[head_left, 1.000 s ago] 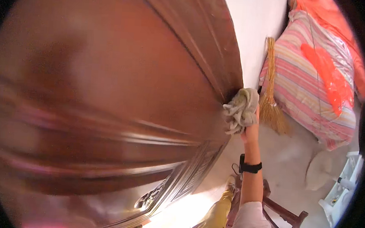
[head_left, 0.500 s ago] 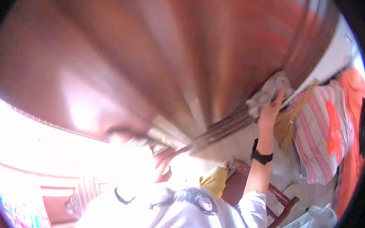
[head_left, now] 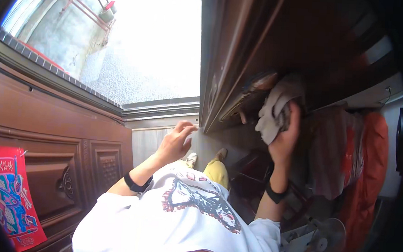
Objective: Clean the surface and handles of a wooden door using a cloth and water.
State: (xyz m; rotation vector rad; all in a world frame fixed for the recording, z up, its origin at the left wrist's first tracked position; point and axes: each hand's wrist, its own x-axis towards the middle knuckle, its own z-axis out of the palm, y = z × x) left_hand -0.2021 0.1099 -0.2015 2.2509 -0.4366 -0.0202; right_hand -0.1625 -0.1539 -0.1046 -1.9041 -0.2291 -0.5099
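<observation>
A crumpled grey cloth (head_left: pixel 271 115) is gripped in my right hand (head_left: pixel 284 139), held up against or very near the dark brown door (head_left: pixel 317 45). Just left of the cloth, a metal handle (head_left: pixel 262 82) sits on the door, with a small knob or latch part (head_left: pixel 243 117) below it. My left hand (head_left: pixel 175 142) hovers near the lower end of the door's edge, its fingers loosely bent and apart, with nothing visible in them. Whether its fingertips touch the door edge cannot be made out.
A bright doorway sill (head_left: pixel 166 106) lies ahead. Another carved brown door panel (head_left: pixel 50 116) with a red poster (head_left: pixel 10 197) stands at left. On the right are an orange cloth (head_left: pixel 373 150), a striped covering (head_left: pixel 331 148), and a pale appliance with a round clear part (head_left: pixel 321 244).
The view has shifted from the broad door face to its edge and the open doorway. My right hand still holds the cloth, now by the handle; my left hand shows clearly.
</observation>
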